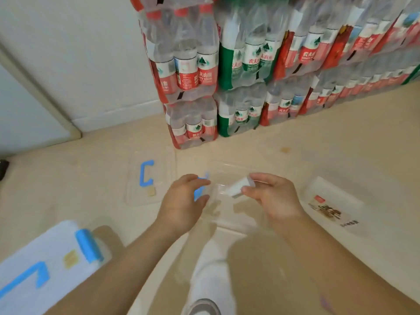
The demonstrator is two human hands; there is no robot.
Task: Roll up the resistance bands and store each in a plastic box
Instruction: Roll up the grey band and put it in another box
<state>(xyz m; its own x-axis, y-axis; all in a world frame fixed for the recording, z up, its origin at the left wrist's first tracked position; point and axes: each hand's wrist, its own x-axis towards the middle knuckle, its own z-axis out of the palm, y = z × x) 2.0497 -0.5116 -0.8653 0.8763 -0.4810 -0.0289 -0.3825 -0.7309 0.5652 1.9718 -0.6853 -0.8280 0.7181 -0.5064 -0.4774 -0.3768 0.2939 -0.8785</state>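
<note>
hands (227,201) around pale rolled band (238,188)

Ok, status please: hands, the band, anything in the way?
Left hand on clear box. Right hand holds white rolled band over it. Nothing in the way.

Bright, even indoor light, warm cream cast across the floor (341,137). Soft, blurred shadows under both forearms and beneath the hands, falling toward the near edge; source likely overhead, not visible. Faint glare on shrink-wrapped bottle packs (250,64) and on the clear box (229,178). Overall soft focus; motion blur on right hand (272,196) and left hand (184,201). Strong wide-angle bending: wall edge (41,92) and stacked packs lean and curve outward toward the frame borders. Label print on far packs smeared, unreadable.
</note>
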